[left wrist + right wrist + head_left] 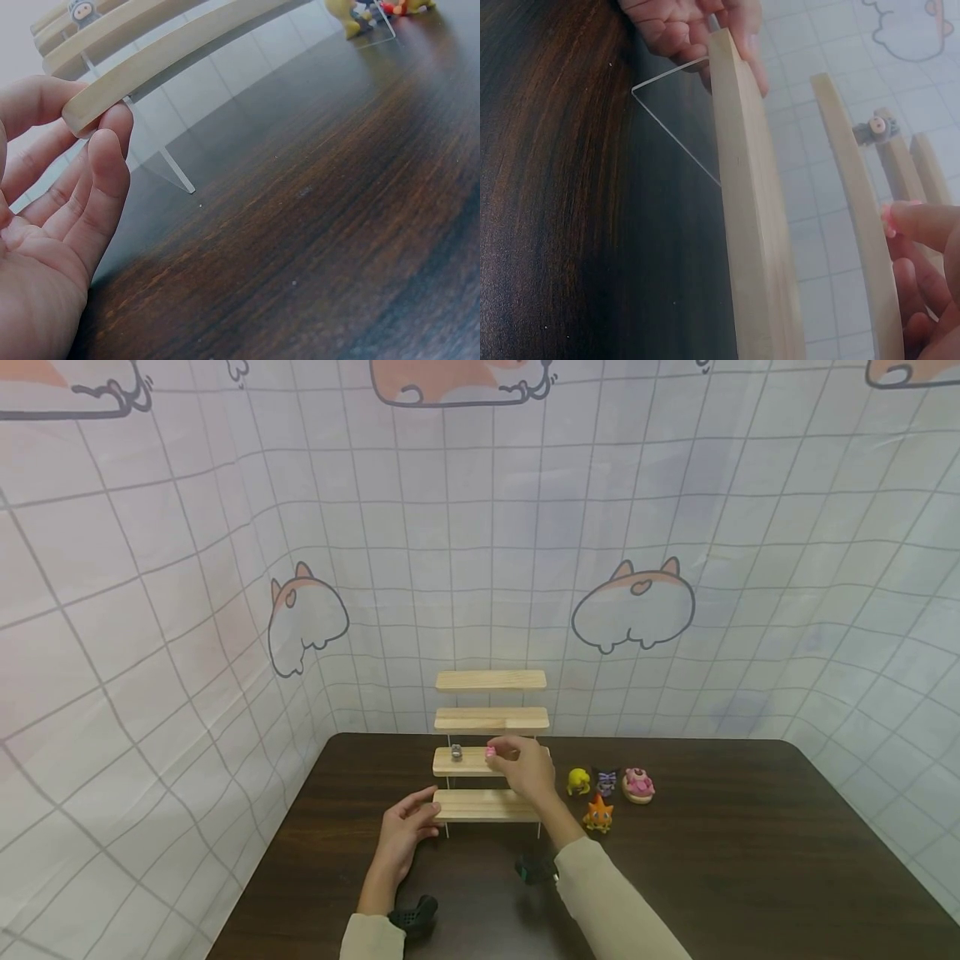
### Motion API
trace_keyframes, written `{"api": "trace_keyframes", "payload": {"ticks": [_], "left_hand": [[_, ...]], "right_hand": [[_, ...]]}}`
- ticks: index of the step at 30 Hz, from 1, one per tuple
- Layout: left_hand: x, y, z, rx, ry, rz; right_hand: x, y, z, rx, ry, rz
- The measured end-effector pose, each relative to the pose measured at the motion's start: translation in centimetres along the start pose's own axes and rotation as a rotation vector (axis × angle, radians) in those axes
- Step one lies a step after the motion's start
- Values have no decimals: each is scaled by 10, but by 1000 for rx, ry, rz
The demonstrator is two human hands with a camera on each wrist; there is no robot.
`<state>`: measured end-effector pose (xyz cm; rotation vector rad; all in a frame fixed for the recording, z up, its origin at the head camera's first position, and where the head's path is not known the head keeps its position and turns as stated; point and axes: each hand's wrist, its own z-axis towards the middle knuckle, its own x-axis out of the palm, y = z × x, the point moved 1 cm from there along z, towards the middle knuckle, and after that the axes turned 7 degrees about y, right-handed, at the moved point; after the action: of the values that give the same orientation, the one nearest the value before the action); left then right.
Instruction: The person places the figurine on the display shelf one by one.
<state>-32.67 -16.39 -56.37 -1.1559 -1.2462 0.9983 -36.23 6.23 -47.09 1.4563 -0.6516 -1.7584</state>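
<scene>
A tiered wooden display shelf (pixel 487 810) with clear supports stands on the dark table. My left hand (pixel 403 831) pinches the left end of its lowest board (pixel 150 71) between thumb and fingers. On the second board from the bottom (pixel 472 766), a small grey figurine (pixel 457 752) stands toward the left. My right hand (pixel 527 768) pinches a small pink figurine (pixel 491 752) at that same board, right of the grey one. In the right wrist view, fingers mostly cover the pink figurine (pixel 889 219); whether its base touches the board I cannot tell.
Right of the shelf stand a yellow figurine (pixel 578 782), a purple and black figurine (pixel 606 782), a pink figurine on a round base (pixel 638 786) and an orange star-headed figurine (pixel 598 815). A patterned cloth (pixel 465 527) hangs behind the dark wooden table (pixel 720 860).
</scene>
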Motion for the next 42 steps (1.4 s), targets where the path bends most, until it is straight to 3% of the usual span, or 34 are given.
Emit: {"api": "trace_keyframes", "payload": {"ticks": [6,12,22,32,42], "left_hand": [[-1,0,1,-1,2,-4],[-1,-1,2,-3,2,-6],[-2,-1,1,-8,-2,4],[-3,-2,2,-1,-5,10],[-1,1,1,-1,4,2]], "right_hand": [[-1,-3,1,-12,-1,11],[-5,-8,0,-51,25,105],[-23,-22,-25,-82,-33,237],[-59,-39,-55,-205,-1,278],[-104,-72,-82,-130,-35,253]]}}
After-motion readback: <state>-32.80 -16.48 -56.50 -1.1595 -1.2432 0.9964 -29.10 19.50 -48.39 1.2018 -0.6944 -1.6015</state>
